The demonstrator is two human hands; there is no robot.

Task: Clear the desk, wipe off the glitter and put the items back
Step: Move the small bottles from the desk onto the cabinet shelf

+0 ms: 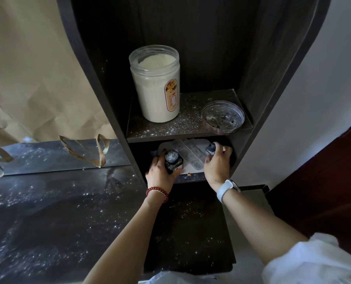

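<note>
From the head view, the left hand (160, 171) grips a dark glitter-dusted bottle (173, 160) and the right hand (216, 162) clasps a smaller dark bottle (210, 149), both inside the lower shelf compartment, with a clear compartmented organizer box (191, 155) lying between the 2 grips. Pulling both out together risks a knuckle catching the shelf board (180, 130) just above the grips, jolting the open powder jar (155, 84) and clear round dish (222, 116) overhead. Loose glitter (37, 212) on the desk left of the left grip could slicken fingers.
</note>
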